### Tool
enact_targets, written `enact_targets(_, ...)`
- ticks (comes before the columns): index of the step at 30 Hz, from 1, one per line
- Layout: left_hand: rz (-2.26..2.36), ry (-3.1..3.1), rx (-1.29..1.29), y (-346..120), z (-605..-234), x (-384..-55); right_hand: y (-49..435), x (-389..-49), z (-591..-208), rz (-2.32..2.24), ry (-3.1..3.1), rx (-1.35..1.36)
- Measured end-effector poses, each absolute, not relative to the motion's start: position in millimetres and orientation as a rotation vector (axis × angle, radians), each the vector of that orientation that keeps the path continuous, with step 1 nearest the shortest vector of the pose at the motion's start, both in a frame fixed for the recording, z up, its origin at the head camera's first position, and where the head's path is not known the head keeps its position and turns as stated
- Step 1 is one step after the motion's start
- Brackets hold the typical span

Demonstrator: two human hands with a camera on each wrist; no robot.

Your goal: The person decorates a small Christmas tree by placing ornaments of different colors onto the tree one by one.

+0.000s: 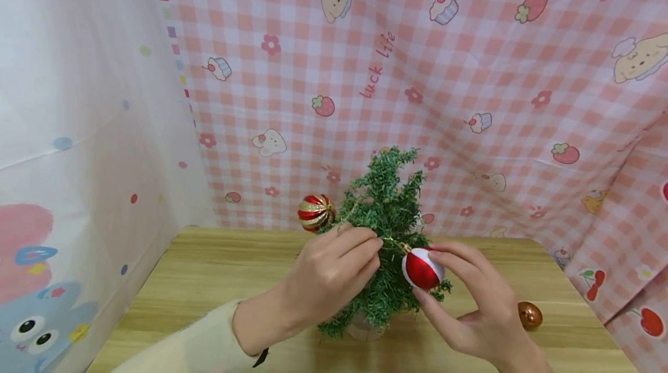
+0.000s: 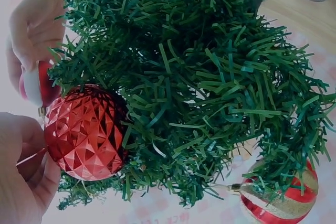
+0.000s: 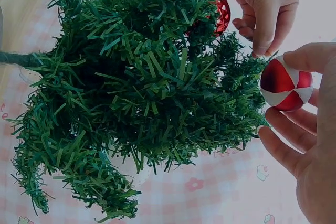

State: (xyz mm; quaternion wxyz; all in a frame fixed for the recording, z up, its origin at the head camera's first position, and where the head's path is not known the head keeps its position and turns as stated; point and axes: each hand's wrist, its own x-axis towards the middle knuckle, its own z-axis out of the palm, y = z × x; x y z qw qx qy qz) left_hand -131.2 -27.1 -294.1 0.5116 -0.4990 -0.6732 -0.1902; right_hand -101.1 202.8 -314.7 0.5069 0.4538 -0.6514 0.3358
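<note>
A small green artificial Christmas tree (image 1: 386, 205) stands on the table between the hands. My right hand (image 1: 477, 303) holds a red and white Christmas ball (image 1: 424, 270) between thumb and fingers, in front of the tree's right side. From the ball's gold cap a thin gold string (image 1: 388, 239) runs to my left hand (image 1: 331, 271), whose thumb and fingertips pinch it close to the branches. In the left wrist view, a red faceted ball (image 2: 86, 135) sits against the greenery beside the left fingers. A red and gold striped ball (image 1: 315, 213) hangs at the tree's left.
On the wooden table (image 1: 209, 280), a shiny copper-coloured ball (image 1: 530, 315) lies to the right, just beyond the right hand. A pink checked cloth (image 1: 292, 83) hangs behind the table, and a white patterned curtain (image 1: 120, 129) closes off the left side.
</note>
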Motion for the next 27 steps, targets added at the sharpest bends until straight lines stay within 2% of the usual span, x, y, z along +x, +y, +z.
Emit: enact_targets(27,-0.363,-1.822,-1.185,-27,-294,-127,205,-100,-332,0.69,-1.731,1.085)
